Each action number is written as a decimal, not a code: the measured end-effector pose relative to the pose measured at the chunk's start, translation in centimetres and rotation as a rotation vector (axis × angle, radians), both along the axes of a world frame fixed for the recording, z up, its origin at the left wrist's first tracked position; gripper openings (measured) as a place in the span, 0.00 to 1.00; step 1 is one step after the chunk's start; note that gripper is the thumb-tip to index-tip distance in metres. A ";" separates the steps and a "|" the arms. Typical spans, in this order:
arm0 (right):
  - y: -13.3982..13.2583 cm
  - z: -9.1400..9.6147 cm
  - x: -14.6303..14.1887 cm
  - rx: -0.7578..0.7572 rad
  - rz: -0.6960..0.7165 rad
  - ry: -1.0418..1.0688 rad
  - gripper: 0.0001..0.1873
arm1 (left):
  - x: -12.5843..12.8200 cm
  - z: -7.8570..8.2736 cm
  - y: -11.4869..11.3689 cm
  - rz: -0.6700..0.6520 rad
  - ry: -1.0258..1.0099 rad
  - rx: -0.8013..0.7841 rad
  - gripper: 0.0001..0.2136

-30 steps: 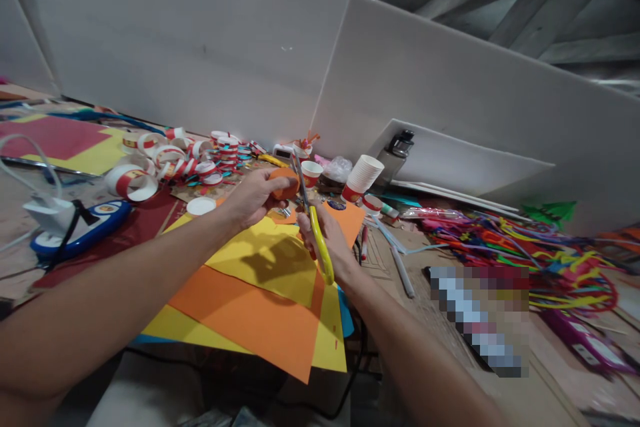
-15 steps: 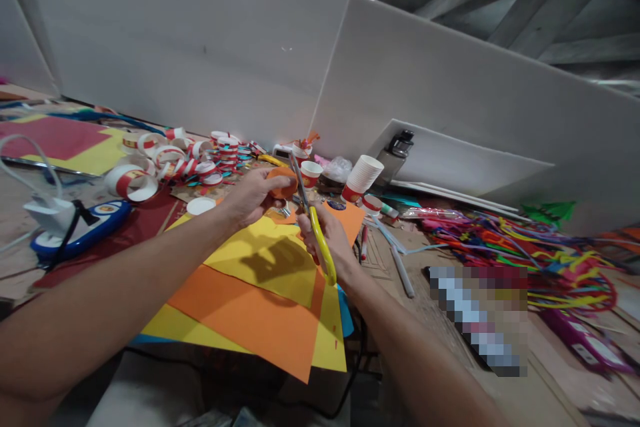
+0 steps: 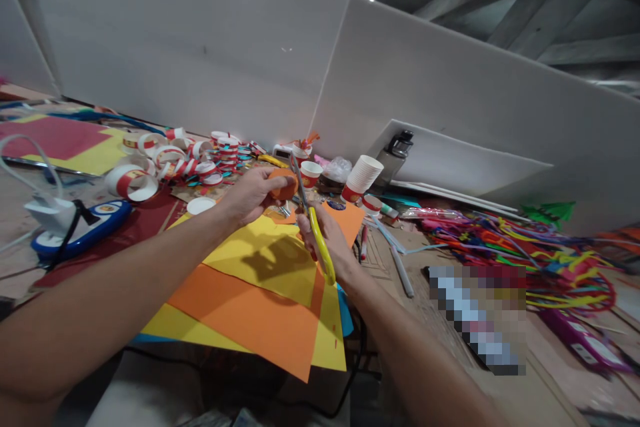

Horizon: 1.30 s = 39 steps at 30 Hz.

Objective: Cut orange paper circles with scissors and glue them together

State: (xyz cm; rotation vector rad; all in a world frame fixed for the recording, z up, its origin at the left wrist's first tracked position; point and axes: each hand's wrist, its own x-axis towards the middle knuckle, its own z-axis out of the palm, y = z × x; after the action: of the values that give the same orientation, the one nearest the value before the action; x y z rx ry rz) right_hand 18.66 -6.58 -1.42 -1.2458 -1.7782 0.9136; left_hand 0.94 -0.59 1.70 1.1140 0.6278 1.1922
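Observation:
Between the thumb and fingers of my left hand [image 3: 255, 195] is a rounded piece of orange paper [image 3: 283, 185]. My right hand [image 3: 327, 233] is closed around the yellow handles of a pair of scissors [image 3: 320, 240], whose blades point up and away from me. The blades stand at the right edge of the orange piece; whether they are biting into it I cannot tell. Below both hands lie a yellow sheet [image 3: 265, 257] and an orange sheet [image 3: 245, 320], overlapping, with the hands' shadow on the yellow one.
Cut paper-cup rings [image 3: 170, 157] are heaped at the back left. A stack of paper cups [image 3: 364, 177] leans near a dark bottle [image 3: 395, 160]. Colourful pipe cleaners [image 3: 545, 247] lie at right. A blue power strip [image 3: 83, 230] sits at left, and a purple device [image 3: 585, 343] at far right.
Hardly anything differs. Both hands, the scissors and the orange piece keep nearly the same place and pose.

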 end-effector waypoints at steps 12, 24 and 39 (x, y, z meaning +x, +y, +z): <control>0.0 -0.1 0.0 0.001 -0.018 0.004 0.19 | -0.1 0.2 0.0 -0.024 0.006 -0.010 0.10; -0.2 0.1 0.0 0.005 -0.015 -0.023 0.17 | -0.2 0.5 -0.1 0.006 -0.026 -0.034 0.13; -0.2 0.1 0.1 0.040 0.003 -0.042 0.15 | -0.6 0.1 0.3 -0.026 0.081 -0.016 0.12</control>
State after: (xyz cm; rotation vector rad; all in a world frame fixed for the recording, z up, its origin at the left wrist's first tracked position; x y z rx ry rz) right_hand 18.73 -6.77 -1.27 -1.2457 -1.8233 0.8550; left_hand 0.37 -0.32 1.81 1.1585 0.6817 1.1229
